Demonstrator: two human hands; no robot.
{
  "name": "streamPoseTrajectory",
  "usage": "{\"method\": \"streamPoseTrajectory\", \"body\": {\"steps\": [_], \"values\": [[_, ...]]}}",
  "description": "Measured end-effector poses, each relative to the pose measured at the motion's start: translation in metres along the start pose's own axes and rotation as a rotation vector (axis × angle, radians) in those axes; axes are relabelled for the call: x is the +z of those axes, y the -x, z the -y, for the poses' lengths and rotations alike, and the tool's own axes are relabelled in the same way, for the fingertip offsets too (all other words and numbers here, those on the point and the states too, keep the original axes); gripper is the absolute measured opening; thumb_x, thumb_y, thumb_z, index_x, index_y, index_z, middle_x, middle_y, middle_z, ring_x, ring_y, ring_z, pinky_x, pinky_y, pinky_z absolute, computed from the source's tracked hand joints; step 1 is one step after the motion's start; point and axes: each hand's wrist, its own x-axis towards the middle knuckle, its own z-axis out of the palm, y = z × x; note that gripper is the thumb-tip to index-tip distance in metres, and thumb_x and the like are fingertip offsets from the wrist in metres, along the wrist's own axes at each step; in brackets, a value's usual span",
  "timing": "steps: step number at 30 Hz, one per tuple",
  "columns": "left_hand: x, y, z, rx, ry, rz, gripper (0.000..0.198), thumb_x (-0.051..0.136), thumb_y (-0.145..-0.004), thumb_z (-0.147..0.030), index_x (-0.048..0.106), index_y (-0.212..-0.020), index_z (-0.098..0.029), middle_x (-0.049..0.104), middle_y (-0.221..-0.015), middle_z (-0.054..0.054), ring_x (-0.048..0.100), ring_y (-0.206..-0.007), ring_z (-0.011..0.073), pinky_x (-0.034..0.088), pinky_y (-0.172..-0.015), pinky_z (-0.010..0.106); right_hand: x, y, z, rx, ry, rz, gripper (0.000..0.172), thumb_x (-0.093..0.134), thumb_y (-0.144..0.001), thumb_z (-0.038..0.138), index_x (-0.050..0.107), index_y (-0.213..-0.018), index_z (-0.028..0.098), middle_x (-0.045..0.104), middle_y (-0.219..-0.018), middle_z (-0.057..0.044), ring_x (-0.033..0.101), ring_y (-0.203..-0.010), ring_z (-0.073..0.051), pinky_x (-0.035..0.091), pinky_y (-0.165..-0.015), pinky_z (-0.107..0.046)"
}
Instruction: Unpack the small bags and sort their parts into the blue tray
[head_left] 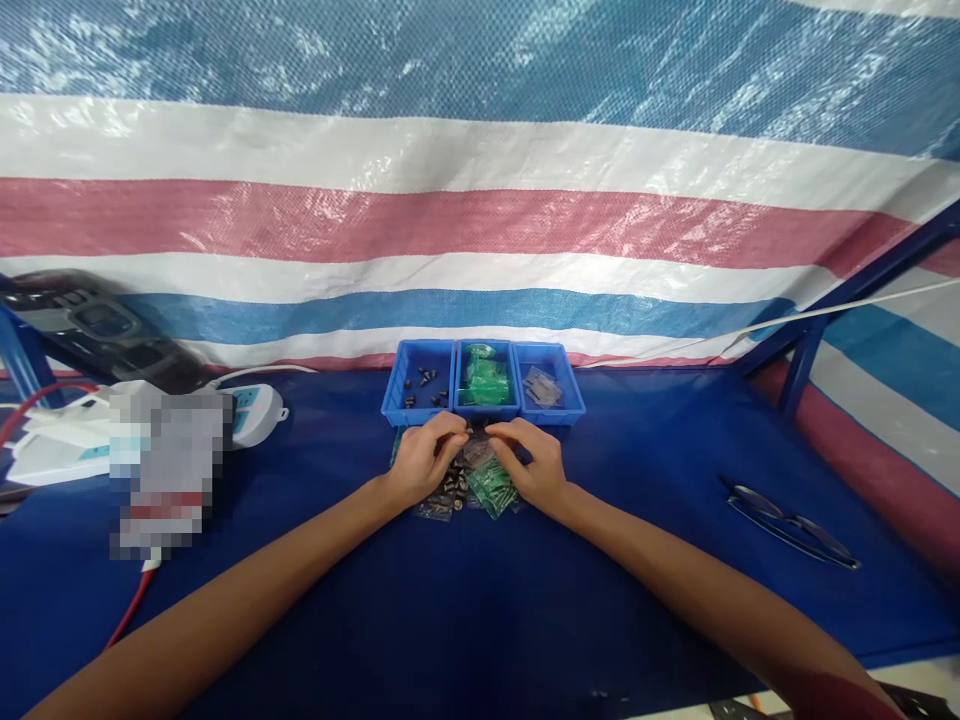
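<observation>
My left hand (427,460) and my right hand (534,462) face each other over a small pile, each pinched on a tiny dark piece too small to make out. The pile has dark metallic parts (454,486), green packets (492,486) and clear packets. Just behind my hands stand three joined blue bins. The left bin (396,392) holds several small dark parts, the middle bin (487,411) holds green packets, and the right bin (571,394) holds clear packets with greyish contents.
Eyeglasses (795,527) lie on the blue table (465,620) at the right. A white power strip (256,414), a blurred-out object (172,470) and red cables are at the left. A striped sheet (480,225) hangs behind, beside blue frame bars.
</observation>
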Motion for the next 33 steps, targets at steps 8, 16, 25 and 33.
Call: {"method": "streamPoseTrajectory", "body": {"steps": [8, 16, 25, 33], "values": [[0.0013, -0.0012, -0.0004, 0.013, 0.027, 0.087, 0.01, 0.045, -0.091, -0.023, 0.053, -0.092, -0.016, 0.063, -0.09, 0.005, 0.063, -0.079, 0.0123, 0.048, -0.065, 0.021, 0.0022, 0.0012, -0.003, -0.024, -0.001, 0.009, 0.015, 0.054, -0.086, 0.021, 0.063, -0.098, 0.019, 0.057, -0.066, -0.001, 0.052, -0.058, -0.013, 0.047, -0.056, -0.026], [0.0036, 0.0016, 0.0023, 0.073, -0.028, 0.041, 0.011, 0.048, -0.091, -0.025, 0.051, -0.098, -0.017, 0.064, -0.085, 0.003, 0.062, -0.065, 0.0104, 0.047, -0.058, 0.02, 0.0011, -0.0004, 0.0002, -0.031, -0.017, 0.031, 0.013, 0.056, -0.086, 0.021, 0.064, -0.096, 0.019, 0.057, -0.068, -0.002, 0.054, -0.06, -0.012, 0.046, -0.055, -0.025], [0.0036, 0.0008, 0.002, 0.113, -0.029, 0.021, 0.013, 0.049, -0.091, -0.027, 0.049, -0.099, -0.017, 0.065, -0.085, 0.003, 0.063, -0.063, 0.0102, 0.047, -0.057, 0.019, 0.0023, 0.0009, -0.0027, -0.027, -0.007, 0.039, 0.015, 0.056, -0.086, 0.022, 0.062, -0.099, 0.02, 0.056, -0.067, -0.002, 0.053, -0.059, -0.013, 0.047, -0.054, -0.026], [0.0038, 0.0016, 0.0014, 0.115, -0.045, 0.038, 0.015, 0.048, -0.091, -0.029, 0.049, -0.101, -0.018, 0.066, -0.085, 0.002, 0.064, -0.065, 0.0103, 0.048, -0.059, 0.019, 0.0022, 0.0009, -0.0016, -0.033, -0.015, 0.073, 0.014, 0.055, -0.086, 0.022, 0.063, -0.097, 0.018, 0.058, -0.071, -0.003, 0.054, -0.06, -0.012, 0.046, -0.055, -0.025]]}}
